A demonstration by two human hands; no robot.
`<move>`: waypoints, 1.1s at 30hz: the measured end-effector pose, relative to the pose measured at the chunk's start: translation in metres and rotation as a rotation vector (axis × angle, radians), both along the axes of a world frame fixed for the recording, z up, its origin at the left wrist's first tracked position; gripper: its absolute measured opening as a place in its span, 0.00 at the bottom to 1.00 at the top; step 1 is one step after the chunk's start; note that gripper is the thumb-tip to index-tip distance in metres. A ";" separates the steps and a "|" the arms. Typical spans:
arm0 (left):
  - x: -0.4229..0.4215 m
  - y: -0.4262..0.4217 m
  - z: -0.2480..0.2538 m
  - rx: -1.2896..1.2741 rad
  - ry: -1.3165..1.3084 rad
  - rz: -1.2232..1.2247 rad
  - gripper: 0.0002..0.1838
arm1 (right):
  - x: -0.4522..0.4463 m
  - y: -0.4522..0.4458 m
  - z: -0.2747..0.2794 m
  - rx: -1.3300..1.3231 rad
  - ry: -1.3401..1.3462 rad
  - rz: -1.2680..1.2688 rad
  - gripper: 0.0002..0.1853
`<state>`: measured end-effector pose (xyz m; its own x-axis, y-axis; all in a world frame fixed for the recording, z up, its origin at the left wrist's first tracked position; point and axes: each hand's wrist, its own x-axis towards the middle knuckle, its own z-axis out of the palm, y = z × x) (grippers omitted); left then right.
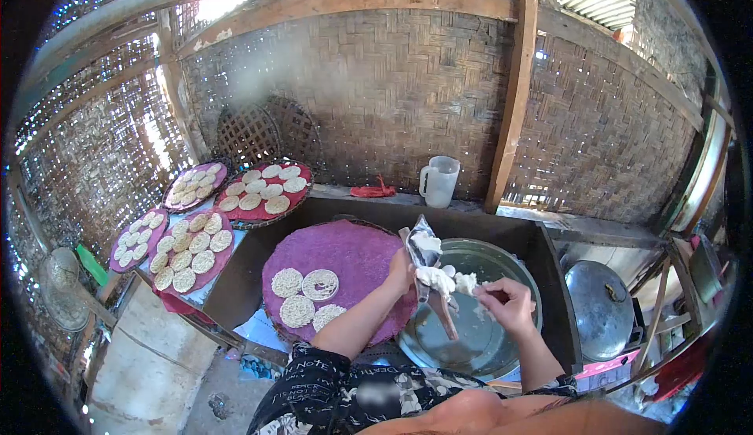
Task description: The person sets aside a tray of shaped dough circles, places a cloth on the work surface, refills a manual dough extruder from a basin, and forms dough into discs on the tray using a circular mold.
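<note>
My left hand [402,271] is wrapped round a wooden tool [441,317] with a metal part at its top, held over the edge of a large green basin [523,274]. White dough [436,280] lies on the tool. To its right, my right hand [510,303] pinches a small lump of white dough [466,283] above the basin. Left of the basin, a round tray with purple cloth [345,243] bears several pale round cakes [297,311]; one is a ring with an open middle.
More cloth-covered trays of round cakes [265,191] stand at the left and back left. A clear plastic jug [440,182] and a red bag [372,190] are on the back ledge. A large lidded metal pot [600,309] stands at the right.
</note>
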<state>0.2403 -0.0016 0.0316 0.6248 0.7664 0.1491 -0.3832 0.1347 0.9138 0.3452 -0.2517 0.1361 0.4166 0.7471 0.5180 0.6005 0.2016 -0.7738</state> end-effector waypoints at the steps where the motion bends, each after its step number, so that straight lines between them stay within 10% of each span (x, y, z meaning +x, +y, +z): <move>1: -0.003 -0.003 0.006 0.149 0.106 0.099 0.15 | 0.006 0.004 0.002 0.032 -0.005 -0.050 0.09; 6: -0.019 -0.070 0.085 0.783 0.456 0.257 0.18 | 0.008 0.025 0.014 0.114 -0.292 -0.419 0.11; 8: 0.007 -0.026 0.022 0.623 0.266 0.224 0.17 | 0.001 0.019 0.009 0.159 -0.398 -0.356 0.10; 10: -0.006 -0.037 0.041 -0.078 -0.076 0.048 0.16 | -0.003 0.009 0.001 0.124 -0.358 -0.253 0.10; 14: -0.008 -0.019 0.035 -0.466 -0.122 -0.015 0.18 | 0.004 -0.011 -0.010 -0.038 0.000 0.004 0.09; 23: -0.006 -0.022 0.029 -0.400 -0.206 -0.218 0.16 | 0.013 -0.009 0.014 -0.152 -0.205 -0.248 0.11; 29: -0.028 -0.019 0.061 -0.361 -0.477 -0.385 0.24 | 0.022 -0.019 0.009 -0.108 0.235 0.007 0.06; 33: -0.054 -0.023 0.064 0.124 -0.321 -0.407 0.18 | 0.045 -0.012 0.000 -0.017 0.472 -0.061 0.07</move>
<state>0.1866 -0.0250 0.0961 0.7760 0.4357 0.4561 -0.5857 0.2294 0.7774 0.3899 -0.2641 0.1363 0.6470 0.7208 0.2489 0.1925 0.1615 -0.9679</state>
